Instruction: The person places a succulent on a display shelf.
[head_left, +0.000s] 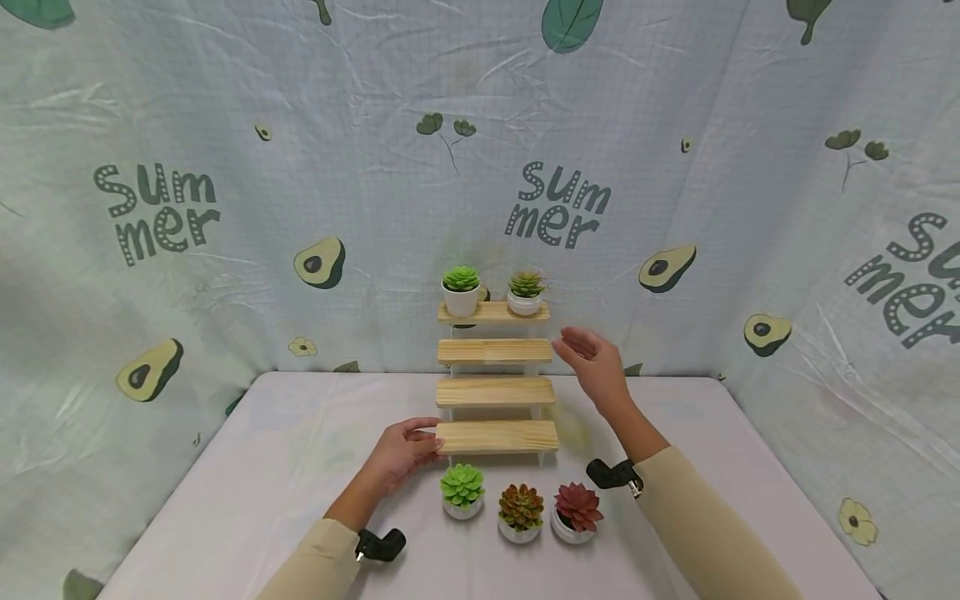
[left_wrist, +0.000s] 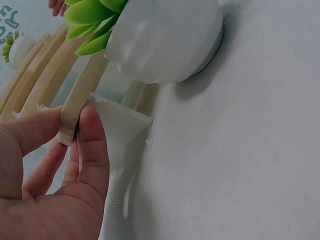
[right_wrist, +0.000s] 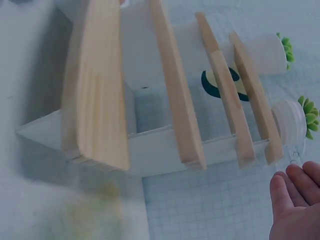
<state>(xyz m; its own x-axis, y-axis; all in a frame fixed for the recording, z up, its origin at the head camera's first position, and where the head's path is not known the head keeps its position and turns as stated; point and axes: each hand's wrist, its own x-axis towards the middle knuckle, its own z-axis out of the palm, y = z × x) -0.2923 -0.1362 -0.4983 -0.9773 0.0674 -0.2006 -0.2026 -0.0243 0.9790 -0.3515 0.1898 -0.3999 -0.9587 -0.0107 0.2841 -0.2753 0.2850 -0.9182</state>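
Observation:
A four-step wooden shelf (head_left: 497, 392) with white sides stands at the back of the table. Two potted succulents sit on its top step: a light green one (head_left: 461, 290) and a darker one (head_left: 525, 292). My left hand (head_left: 408, 454) pinches the left end of the bottom step (head_left: 498, 436). In the left wrist view, the thumb and fingers (left_wrist: 92, 145) close on that plank's end (left_wrist: 82, 87). My right hand (head_left: 592, 358) hovers open beside the right end of the second step, touching nothing. In the right wrist view, the right hand (right_wrist: 295, 200) is apart from the shelf (right_wrist: 170, 85).
Three potted succulents stand in a row in front of the shelf: green (head_left: 462, 491), orange-brown (head_left: 521, 512) and red (head_left: 576, 512). The white table (head_left: 262, 467) is backed by a printed cloth (head_left: 225, 250) on three sides. The green one's white pot (left_wrist: 165, 40) sits close to my left hand.

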